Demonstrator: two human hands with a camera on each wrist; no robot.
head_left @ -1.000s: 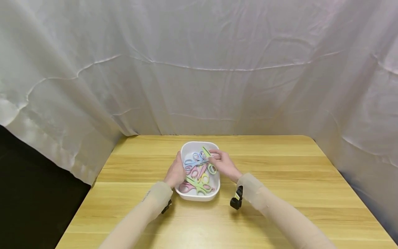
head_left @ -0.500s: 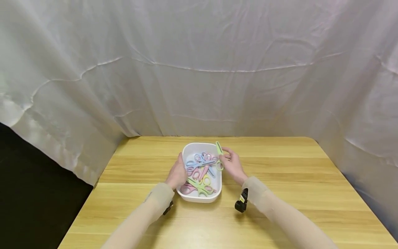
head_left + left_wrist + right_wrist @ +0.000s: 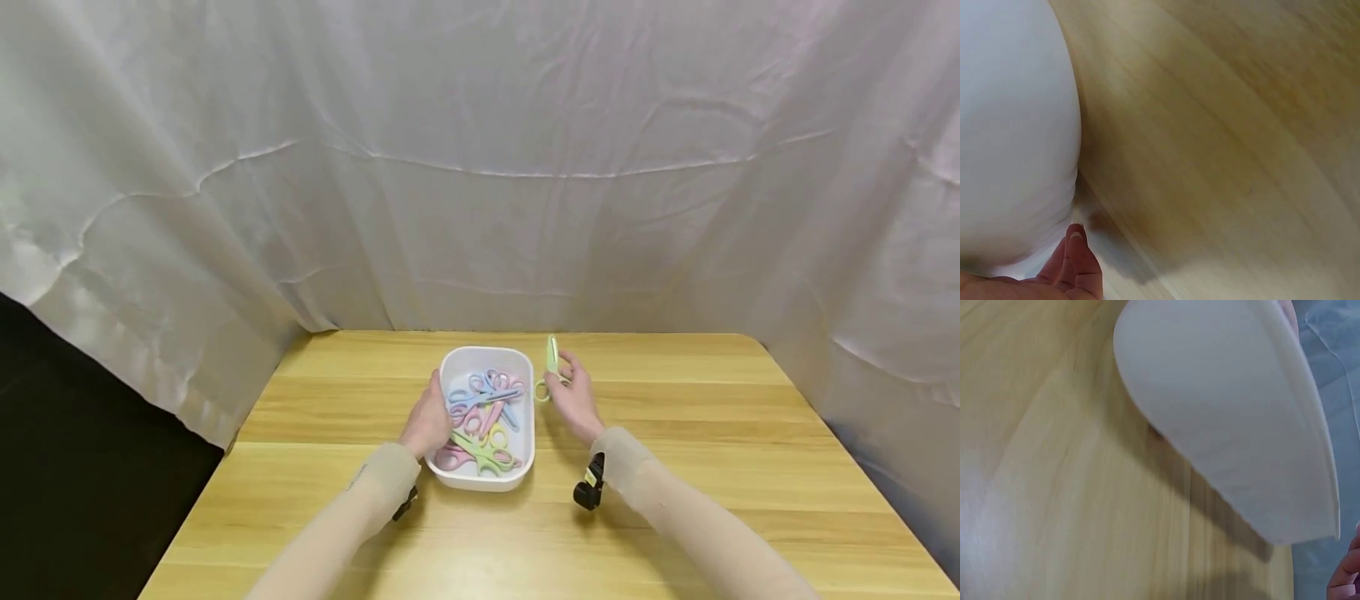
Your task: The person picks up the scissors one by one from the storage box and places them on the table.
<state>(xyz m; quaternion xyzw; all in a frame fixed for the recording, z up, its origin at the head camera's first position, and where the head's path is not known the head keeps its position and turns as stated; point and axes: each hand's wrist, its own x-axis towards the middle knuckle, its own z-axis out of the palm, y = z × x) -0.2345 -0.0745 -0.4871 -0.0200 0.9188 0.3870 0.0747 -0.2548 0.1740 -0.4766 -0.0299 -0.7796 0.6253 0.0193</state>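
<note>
Over the table (image 3: 697, 425), our right hand (image 3: 577, 402) pinches green scissors (image 3: 552, 357) pointing forward from the grip, the white box (image 3: 480, 483) just left of it.

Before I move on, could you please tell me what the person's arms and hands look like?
The left hand and right hand wear no gloves. A pale beige left sleeve and matching right sleeve reach the wrists. Faint dark markings, too small to read, show near the left cuff. A small black device with a yellowish label sits at the right wrist.
</note>
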